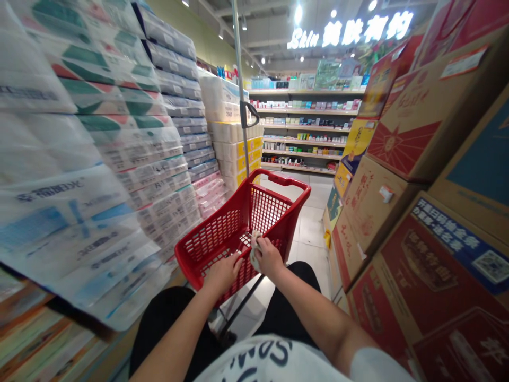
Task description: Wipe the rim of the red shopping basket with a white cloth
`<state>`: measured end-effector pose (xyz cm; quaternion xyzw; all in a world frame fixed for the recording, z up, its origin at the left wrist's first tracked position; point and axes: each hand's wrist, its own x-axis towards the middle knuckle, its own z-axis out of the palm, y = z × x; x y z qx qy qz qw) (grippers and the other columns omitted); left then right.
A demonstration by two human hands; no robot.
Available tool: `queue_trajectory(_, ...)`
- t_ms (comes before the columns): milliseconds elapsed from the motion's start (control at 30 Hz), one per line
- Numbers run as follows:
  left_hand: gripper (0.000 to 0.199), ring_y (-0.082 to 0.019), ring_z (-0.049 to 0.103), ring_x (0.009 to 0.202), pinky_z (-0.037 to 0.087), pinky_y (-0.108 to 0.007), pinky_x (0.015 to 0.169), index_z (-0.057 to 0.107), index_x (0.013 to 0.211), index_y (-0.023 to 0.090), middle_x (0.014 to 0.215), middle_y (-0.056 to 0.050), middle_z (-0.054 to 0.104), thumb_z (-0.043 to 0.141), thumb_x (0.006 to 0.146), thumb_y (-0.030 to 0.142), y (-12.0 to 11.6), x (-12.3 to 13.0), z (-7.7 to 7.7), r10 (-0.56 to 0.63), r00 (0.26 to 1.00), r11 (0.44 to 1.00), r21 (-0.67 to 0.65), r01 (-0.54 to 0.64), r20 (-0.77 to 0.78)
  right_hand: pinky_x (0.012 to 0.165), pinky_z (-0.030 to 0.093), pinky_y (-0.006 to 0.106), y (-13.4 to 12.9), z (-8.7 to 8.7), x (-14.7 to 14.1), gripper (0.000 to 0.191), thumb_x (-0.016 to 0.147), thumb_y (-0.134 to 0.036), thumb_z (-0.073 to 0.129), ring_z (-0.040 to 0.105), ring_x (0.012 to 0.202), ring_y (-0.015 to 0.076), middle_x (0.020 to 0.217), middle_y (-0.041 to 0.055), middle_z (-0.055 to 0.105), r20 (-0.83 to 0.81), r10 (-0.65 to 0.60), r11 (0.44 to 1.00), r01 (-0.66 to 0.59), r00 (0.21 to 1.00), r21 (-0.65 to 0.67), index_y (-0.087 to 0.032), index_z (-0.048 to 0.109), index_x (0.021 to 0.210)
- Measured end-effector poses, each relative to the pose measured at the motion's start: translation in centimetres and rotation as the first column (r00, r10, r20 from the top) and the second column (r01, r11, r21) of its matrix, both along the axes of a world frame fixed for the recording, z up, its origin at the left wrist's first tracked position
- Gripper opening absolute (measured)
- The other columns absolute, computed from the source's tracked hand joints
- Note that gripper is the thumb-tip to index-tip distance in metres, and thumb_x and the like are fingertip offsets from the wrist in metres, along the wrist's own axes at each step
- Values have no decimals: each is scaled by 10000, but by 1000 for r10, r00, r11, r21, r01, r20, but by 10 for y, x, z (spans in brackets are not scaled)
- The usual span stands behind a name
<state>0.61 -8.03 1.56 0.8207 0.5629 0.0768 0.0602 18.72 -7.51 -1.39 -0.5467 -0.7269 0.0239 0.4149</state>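
Observation:
My left hand [222,274] is closed over the near rim of a red plastic shopping basket cart [278,181], which stands in front of me with its mesh sides. My right hand [269,258] rests at the same near edge, pinching a crumpled white-and-beige packet or cloth [255,251] against the basket. What that soft item is, I cannot tell. The basket's inside shows no goods around my hands. A grey metal pole with a handle loop [240,79] rises behind the basket.
Stacks of wrapped toilet-paper bales [95,159] tower along the left of the aisle. Printed cardboard cartons [405,127] are piled high on the right. Between them runs a narrow tiled floor [310,233] toward store shelves of boxed products [302,127].

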Motion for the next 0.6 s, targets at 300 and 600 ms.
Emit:
queue_trajectory(300, 375, -231, 660, 872, 430, -310, 725, 558, 1110, 269, 965, -64, 700, 265, 950, 440, 2, -1, -1, 15, 1000, 1000, -4, -15, 5, 685, 448, 245, 23, 21, 32, 232, 889, -249, 481, 561, 744, 147, 924, 34, 577, -100, -142, 990, 141, 985, -17, -244, 638, 1059)
queue_trajectory(600, 367, -236, 658, 859, 430, -317, 722, 555, 1100, 277, 950, -61, 701, 262, 949, 440, 3, -1, -5, 11, 1000, 1000, 10, -11, 14, 718, 444, 278, 43, 28, 71, 293, 883, -268, 428, 542, 773, 172, 934, 52, 567, -201, -242, 968, 252, 949, 21, -216, 621, 1096)
